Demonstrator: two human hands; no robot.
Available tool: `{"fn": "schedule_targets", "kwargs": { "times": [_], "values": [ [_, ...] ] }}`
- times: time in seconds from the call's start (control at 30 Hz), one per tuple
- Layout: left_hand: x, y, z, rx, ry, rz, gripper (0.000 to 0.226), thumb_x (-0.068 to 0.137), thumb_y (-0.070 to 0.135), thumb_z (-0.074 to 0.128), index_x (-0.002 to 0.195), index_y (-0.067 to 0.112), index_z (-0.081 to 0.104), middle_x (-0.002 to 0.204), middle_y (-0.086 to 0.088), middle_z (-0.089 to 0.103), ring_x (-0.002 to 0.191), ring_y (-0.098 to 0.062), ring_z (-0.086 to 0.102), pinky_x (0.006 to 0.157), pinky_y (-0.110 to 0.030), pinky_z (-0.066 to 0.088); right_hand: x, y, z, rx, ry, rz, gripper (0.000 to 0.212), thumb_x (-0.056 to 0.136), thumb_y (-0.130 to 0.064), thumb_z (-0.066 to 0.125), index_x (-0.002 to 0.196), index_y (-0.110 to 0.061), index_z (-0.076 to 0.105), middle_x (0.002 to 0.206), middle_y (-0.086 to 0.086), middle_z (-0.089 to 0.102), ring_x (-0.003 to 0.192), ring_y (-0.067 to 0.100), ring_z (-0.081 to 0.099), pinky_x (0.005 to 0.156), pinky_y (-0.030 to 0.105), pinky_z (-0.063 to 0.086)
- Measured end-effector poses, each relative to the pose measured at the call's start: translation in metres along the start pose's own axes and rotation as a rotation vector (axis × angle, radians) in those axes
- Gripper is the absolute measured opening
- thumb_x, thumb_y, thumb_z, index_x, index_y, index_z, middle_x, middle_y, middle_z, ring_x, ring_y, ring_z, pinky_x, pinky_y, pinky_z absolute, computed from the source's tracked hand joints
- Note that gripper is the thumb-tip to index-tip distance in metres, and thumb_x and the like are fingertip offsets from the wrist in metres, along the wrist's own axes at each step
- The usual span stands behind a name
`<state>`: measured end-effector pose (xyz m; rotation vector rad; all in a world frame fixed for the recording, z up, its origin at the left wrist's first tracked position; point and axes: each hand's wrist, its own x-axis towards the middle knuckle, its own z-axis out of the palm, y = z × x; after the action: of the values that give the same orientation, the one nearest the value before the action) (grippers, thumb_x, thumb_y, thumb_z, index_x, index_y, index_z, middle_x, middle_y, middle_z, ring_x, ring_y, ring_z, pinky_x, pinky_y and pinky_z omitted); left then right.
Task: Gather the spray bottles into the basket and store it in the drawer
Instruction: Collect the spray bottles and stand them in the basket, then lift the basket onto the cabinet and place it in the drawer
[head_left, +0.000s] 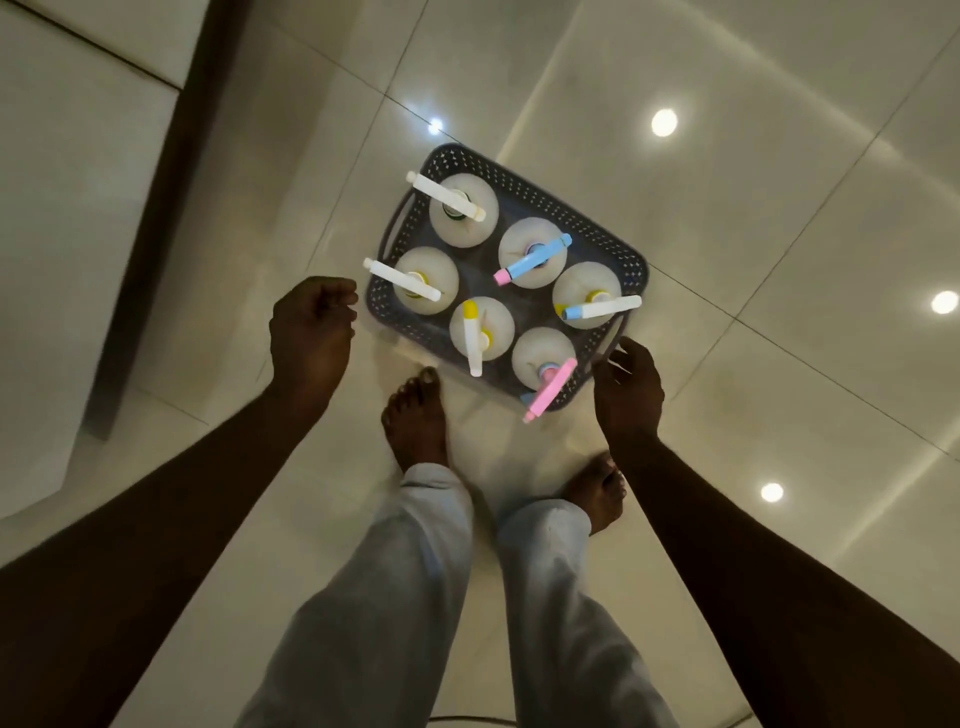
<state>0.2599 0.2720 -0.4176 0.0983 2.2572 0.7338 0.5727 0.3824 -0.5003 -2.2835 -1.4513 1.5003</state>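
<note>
The basket (566, 213) of six bottles sits on the floor, long axis from 11 to 5 o'clock, between the curled empty left hand (310, 332) and the nearer, loosely open right hand (628, 387).

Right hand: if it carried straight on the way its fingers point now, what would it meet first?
Most likely the near handle of the grey basket. The right hand is open, fingertips aimed at that handle and almost on it; depth from overhead is unclear, so contact cannot be confirmed.

No text, label or number can be read anywhere.
</note>
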Motion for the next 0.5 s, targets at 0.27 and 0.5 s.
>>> {"fn": "schedule_targets", "kwargs": {
  "times": [0.27,0.5],
  "values": [
    [0.097,0.029,0.022,0.011,-0.292,-0.113,0.043,0.101,0.011,0.057,0.142,0.021,0.064,0.142,-0.001,0.064,0.126,-0.018,0.06,0.107,-0.034,0.05,0.025,0.0,0.017,0.158,0.06,0.175,0.027,0.101,-0.011,0.059,0.123,-0.006,0.074,0.109,0.011,0.077,0.108,0.037,0.072,0.1,0.058,0.057],
    [0.101,0.057,0.038,-0.072,-0.403,-0.177,0.032,0.098,0.012,0.052,0.117,0.004,0.077,0.103,-0.009,0.071,0.097,-0.026,0.06,0.081,-0.032,0.05,0.021,-0.007,0.017,0.268,0.049,0.2,0.024,0.104,-0.01,0.059,0.123,-0.006,0.075,0.106,0.012,0.077,0.098,0.027,0.07,0.102,0.057,0.058]
  ]
}}
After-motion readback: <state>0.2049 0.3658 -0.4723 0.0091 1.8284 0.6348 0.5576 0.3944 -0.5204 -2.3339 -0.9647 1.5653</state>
